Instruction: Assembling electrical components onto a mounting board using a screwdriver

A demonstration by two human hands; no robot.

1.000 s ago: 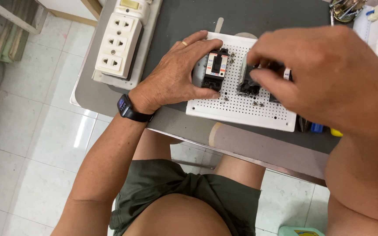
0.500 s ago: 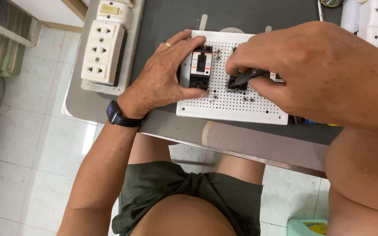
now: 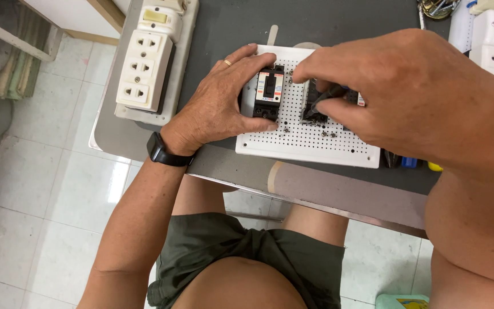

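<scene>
Left hand (image 3: 218, 106) clasping a black circuit breaker (image 3: 268, 94) between thumb and fingers, breaker upright on the white perforated board (image 3: 310, 143), long axis running away from the person, pale label on top, right hand (image 3: 395, 94) pinching a dark tool (image 3: 326, 96) against a second black breaker (image 3: 314, 106) just beside it.

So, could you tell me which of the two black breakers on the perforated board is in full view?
The left breaker, gripped by the left hand; the right one is mostly hidden under the right hand.
</scene>
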